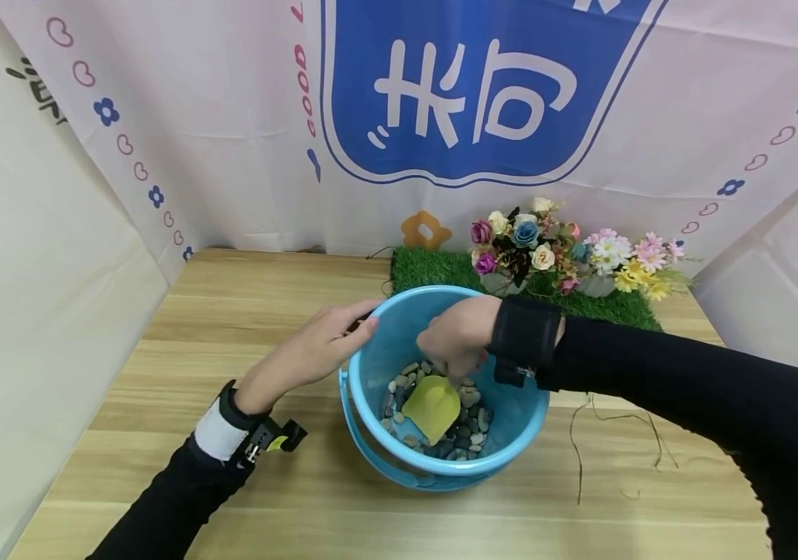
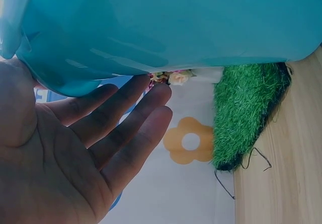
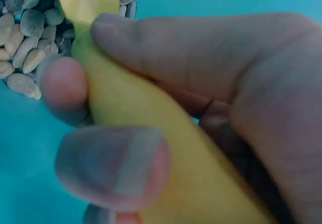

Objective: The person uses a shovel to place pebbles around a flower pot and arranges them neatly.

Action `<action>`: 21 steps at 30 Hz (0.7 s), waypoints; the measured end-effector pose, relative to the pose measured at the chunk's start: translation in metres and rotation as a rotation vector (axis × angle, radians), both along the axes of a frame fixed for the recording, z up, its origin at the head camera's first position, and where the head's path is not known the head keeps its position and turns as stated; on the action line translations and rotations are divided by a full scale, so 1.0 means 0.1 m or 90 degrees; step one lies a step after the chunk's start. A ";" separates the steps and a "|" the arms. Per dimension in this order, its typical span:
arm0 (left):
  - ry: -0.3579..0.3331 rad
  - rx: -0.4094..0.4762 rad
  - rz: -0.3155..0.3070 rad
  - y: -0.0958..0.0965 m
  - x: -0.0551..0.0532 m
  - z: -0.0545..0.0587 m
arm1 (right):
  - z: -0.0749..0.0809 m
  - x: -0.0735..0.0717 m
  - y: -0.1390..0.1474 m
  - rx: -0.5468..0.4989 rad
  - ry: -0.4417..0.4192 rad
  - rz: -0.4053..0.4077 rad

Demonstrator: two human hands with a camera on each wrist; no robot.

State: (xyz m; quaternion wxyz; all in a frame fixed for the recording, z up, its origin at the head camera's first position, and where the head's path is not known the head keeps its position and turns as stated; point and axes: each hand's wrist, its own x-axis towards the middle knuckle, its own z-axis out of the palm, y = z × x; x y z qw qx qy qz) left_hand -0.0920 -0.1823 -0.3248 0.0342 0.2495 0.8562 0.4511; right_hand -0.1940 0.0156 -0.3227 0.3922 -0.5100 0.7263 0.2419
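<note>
A light blue bucket (image 1: pixel 528 439) stands on the wooden table, with grey and tan pebbles (image 1: pixel 467 447) on its bottom. My right hand (image 1: pixel 458 330) reaches inside and grips the handle of a yellow toy shovel (image 1: pixel 432 408). The shovel's blade lies over the pebbles. In the right wrist view, thumb and fingers wrap the yellow handle (image 3: pixel 136 113). At the left side of the bucket, my left hand (image 1: pixel 315 346) rests against the rim. The left wrist view shows its fingers (image 2: pixel 136 148) loosely extended along the bucket's outside.
Behind the bucket lies a green artificial grass mat (image 1: pixel 427 268) bearing pots of artificial flowers (image 1: pixel 525 245). Thin dark strands (image 1: pixel 577 451) lie on the table (image 1: pixel 287 482) at right. A printed cloth (image 1: pixel 245 155) hangs at the back.
</note>
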 end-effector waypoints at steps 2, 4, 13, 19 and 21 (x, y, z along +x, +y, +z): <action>0.001 0.001 -0.001 0.00 0.00 0.00 | 0.03 -0.01 -0.01 -0.013 -0.003 0.007; 0.001 0.002 -0.003 0.00 0.00 0.00 | 0.06 -0.01 0.00 -0.047 0.006 0.024; -0.003 -0.002 -0.001 -0.02 0.00 0.01 | 0.39 0.29 0.06 -0.171 0.027 0.052; 0.008 -0.013 0.002 -0.01 0.00 0.01 | 0.42 0.25 0.10 -0.178 -0.017 0.057; 0.013 -0.017 0.002 -0.01 0.00 0.00 | 0.44 0.24 0.10 -0.180 -0.024 0.067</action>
